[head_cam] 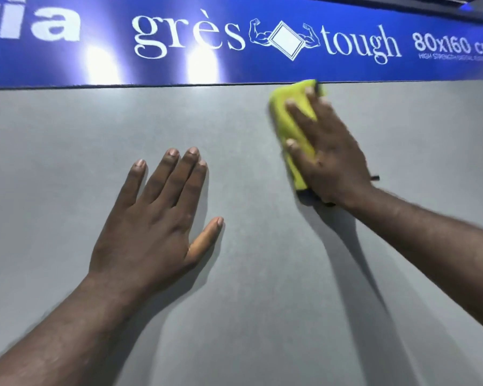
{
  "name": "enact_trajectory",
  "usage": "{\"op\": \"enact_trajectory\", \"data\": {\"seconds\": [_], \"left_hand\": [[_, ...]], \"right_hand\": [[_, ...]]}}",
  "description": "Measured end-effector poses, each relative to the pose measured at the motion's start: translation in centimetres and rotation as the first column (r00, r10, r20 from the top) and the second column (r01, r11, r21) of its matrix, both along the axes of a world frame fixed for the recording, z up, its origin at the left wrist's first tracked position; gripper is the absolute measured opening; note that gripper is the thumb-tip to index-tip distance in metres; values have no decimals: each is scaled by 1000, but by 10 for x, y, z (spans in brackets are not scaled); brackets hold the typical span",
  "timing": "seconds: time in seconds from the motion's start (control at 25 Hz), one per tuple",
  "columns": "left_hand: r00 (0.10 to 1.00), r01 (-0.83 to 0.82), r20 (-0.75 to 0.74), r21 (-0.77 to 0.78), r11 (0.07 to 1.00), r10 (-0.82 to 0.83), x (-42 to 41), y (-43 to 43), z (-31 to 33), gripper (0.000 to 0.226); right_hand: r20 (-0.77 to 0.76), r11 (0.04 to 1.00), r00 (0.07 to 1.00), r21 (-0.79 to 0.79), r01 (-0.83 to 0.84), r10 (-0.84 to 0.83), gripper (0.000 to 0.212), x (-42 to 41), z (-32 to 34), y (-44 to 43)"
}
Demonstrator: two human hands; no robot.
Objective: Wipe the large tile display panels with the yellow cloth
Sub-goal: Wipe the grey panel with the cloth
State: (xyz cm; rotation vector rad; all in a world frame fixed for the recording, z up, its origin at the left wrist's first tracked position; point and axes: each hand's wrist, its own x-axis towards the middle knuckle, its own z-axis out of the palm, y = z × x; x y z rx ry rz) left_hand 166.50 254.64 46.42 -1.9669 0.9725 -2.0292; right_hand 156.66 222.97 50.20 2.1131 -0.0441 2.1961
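Note:
A large grey tile panel (67, 129) fills most of the view. A folded yellow cloth (283, 118) lies flat against it near the panel's top edge, right of centre. My right hand (326, 151) presses the cloth against the panel with spread, straight fingers, covering much of it. My left hand (156, 218) rests flat on the bare panel lower and to the left, fingers straight and slightly spread, holding nothing.
A blue header sign (262, 68) with white lettering "grès tough 80x160 cm" runs across the top, directly above the panel's upper edge. Two bright light reflections glare on the sign at the left.

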Motion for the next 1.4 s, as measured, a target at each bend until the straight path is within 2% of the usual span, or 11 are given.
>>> {"op": "enact_trajectory", "data": {"seconds": [0.12,0.32,0.52,0.68,0.72,0.8,0.88,1.04,1.24,1.32,1.4], "left_hand": [[1000,-9,-4,-18,1000,9,2,-1,-8,86],[999,15,-33,10,1000,-15,-4,7,-8,88],[1000,-18,-21,60,998,19,3,72,-13,85],[1000,-27,7,115,993,27,12,128,-9,84],[999,-33,5,115,993,32,15,145,-7,84],[999,-44,-2,102,994,44,19,177,-4,84],[998,-55,-22,100,993,58,29,219,-5,85],[999,-29,22,138,990,26,46,290,-1,84],[1000,15,6,79,997,-16,65,349,-15,83],[999,33,22,95,995,-35,69,358,-20,83],[998,45,33,103,994,-48,69,357,-19,82]], "right_hand": [[40,921,997,383,-72,61,63,6,-49,4],[-96,931,994,-366,10,-48,60,4,-26,33],[-9,967,998,247,-62,66,64,14,-42,60],[-91,851,992,-525,25,-86,57,21,-44,128],[-50,864,996,-502,43,-78,56,26,-33,144],[26,998,999,-66,-20,22,59,38,-23,170],[40,966,998,249,-63,55,64,48,-37,212],[-42,870,992,-486,83,-119,58,52,-26,273],[35,954,999,299,-14,4,65,72,-38,321],[-8,998,998,-16,65,-66,63,73,-52,348],[-125,883,982,-464,66,-139,60,61,-27,359]]}}
